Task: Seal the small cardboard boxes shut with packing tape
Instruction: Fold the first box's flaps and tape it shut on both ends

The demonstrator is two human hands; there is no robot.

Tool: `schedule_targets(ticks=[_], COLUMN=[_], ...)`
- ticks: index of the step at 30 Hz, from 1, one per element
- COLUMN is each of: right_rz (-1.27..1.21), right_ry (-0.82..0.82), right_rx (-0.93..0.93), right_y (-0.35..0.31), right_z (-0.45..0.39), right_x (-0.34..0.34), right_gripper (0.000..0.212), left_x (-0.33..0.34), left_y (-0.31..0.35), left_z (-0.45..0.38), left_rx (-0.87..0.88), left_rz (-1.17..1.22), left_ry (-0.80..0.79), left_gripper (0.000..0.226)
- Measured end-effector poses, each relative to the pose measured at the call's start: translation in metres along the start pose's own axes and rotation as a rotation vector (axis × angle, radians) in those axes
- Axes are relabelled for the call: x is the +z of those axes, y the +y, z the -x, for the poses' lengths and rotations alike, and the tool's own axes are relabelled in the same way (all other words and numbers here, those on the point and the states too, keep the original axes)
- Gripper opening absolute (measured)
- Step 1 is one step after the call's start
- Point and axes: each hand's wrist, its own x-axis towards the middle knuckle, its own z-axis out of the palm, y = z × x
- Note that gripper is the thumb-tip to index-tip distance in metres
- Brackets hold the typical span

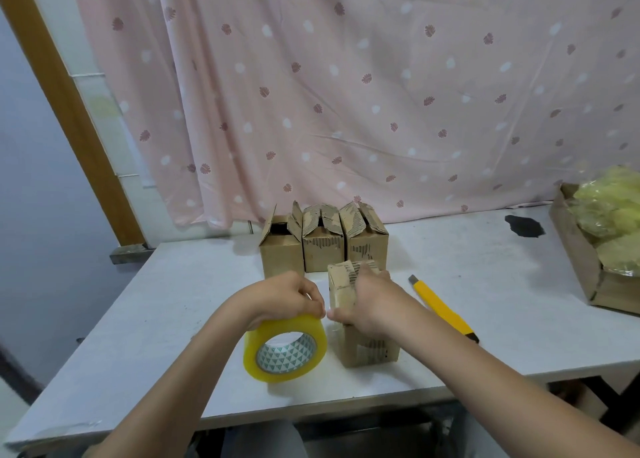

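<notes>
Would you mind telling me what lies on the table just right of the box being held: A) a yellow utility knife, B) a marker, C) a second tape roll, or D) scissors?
A: a yellow utility knife lies on the table, right of the box the right hand holds.

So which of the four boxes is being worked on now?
The near box, alone in front of the back row of three. The right hand presses its flaps; the left hand holds the tape roll beside it.

Even, soft, fairly bright light, no glare. Faint shadows under the tape [285, 348] on the counter [485, 284]. Wide-angle bending at frame edges; overall slightly soft, compression smear.
</notes>
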Motion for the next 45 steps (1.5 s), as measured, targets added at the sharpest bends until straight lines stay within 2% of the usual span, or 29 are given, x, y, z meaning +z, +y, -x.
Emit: schedule_targets(ticks=[4,11,19,26,37,39,42,43,45], right_rz=[0.014,-0.009,0.032,0.079,0.124,0.170,0.183,0.121,0.023], right_ry=[0.000,0.004,0.021,0.021,-0.004,0.072,0.384,0.426,0.357], right_rx=[0.043,0.102,0.139,0.155,0.175,0.117,-0.155,-0.241,-0.309], right_y=[-0.002,-0.005,-0.010,-0.011,-0.009,-0.009,-0.012,-0.015,-0.024], right_z=[-0.001,0.002,0.004,0.004,0.002,0.007,0.021,0.024,0.026], right_x=[0.003,-0.001,0.003,0.007,0.001,0.002,0.003,0.003,0.003], right_gripper=[0.086,0.075,0.087,0.085,0.089,0.087,0.058,0.048,0.033], left_x=[-0.002,-0.005,-0.014,-0.012,0.000,0.002,0.005,0.006,0.009], left_y=[-0.001,-0.001,-0.017,-0.020,-0.014,-0.016,-0.019,-0.020,-0.022], left_z=[0.002,0.008,0.017,0.017,0.012,0.012,0.011,0.012,0.012], left_rx=[-0.010,-0.048,-0.042,0.044,0.087,0.098,0.127,0.140,0.167], left_rz=[0.012,-0.002,0.097,0.160,0.310,0.338,0.382,0.400,0.439], left_ry=[0.003,0.037,0.096,0.153,0.309,0.332,0.353,0.353,0.338], left_gripper=[0.007,0.007,0.005,0.005,0.012,0.013,0.013,0.012,0.010])
